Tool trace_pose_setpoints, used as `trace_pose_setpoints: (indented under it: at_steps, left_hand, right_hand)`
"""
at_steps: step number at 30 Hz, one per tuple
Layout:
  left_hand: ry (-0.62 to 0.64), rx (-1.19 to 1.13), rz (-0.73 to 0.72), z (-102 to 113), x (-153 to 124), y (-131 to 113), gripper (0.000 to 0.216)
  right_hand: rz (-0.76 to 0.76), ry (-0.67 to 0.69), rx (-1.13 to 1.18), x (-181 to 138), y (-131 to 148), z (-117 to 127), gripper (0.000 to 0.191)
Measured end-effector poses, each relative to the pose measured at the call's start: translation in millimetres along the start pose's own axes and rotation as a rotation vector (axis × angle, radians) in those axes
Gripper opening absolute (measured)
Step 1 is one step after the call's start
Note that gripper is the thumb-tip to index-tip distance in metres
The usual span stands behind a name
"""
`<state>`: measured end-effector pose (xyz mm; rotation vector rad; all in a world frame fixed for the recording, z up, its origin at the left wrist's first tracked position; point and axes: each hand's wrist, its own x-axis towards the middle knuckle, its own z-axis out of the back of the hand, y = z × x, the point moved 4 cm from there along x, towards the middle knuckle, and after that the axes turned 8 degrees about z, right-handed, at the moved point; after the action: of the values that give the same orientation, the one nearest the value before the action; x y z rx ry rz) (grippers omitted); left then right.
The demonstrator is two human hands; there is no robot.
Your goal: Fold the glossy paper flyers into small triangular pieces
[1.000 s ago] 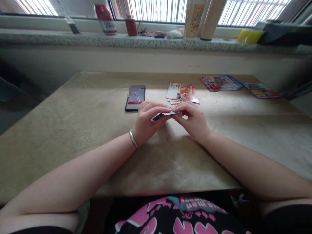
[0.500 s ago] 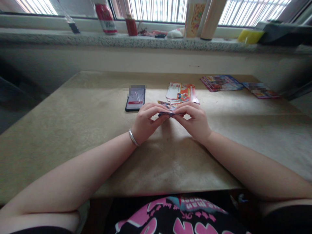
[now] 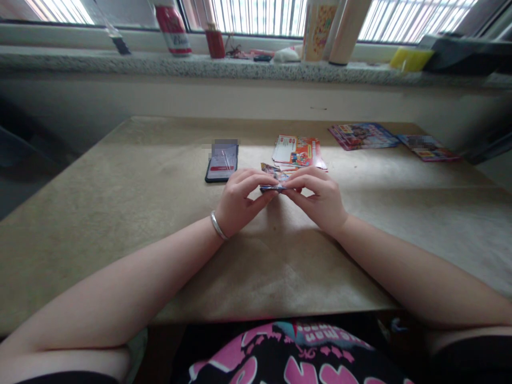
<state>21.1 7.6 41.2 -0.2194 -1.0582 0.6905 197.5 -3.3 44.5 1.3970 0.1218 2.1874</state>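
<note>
Between both hands, above the table, is a small shiny printed packet (image 3: 272,188), bluish along its near edge, with a colourful flap rising behind it. My left hand (image 3: 245,194) pinches its left part between thumb and fingers. On the right part, my right hand (image 3: 318,194) pinches in the same way, fingertips almost meeting the left ones. Fingers cover much of the packet, so what is inside cannot be seen. Just behind the hands lie red and white printed cards (image 3: 300,152). A silver bangle (image 3: 218,226) circles my left wrist.
A phone (image 3: 222,162) lies left of the cards. Colourful printed packets (image 3: 364,136) are stacked at the back right, with another pile (image 3: 430,148) beside them. On the stone windowsill (image 3: 152,65) stand a red can (image 3: 173,29), a red bottle (image 3: 215,42) and a tall tumbler (image 3: 349,32).
The packet has tilted slightly between my fingers, and its rear flap has shifted a little to the right and up. Both hands stay nearly in place.
</note>
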Motion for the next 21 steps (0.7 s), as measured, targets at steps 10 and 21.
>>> trace_pose_setpoints:
  at_steps: [10, 21]
  left_hand:
    - [0.001, -0.085, -0.038, 0.3, -2.2, 2.9, 0.007]
    - [-0.013, 0.010, -0.103, 1.9, -2.1, 6.5, 0.008]
  right_hand:
    - [0.009, 0.010, 0.022, 1.8, 2.0, 2.2, 0.002]
    - [0.108, -0.022, -0.129, 5.4, 3.0, 9.2, 0.002]
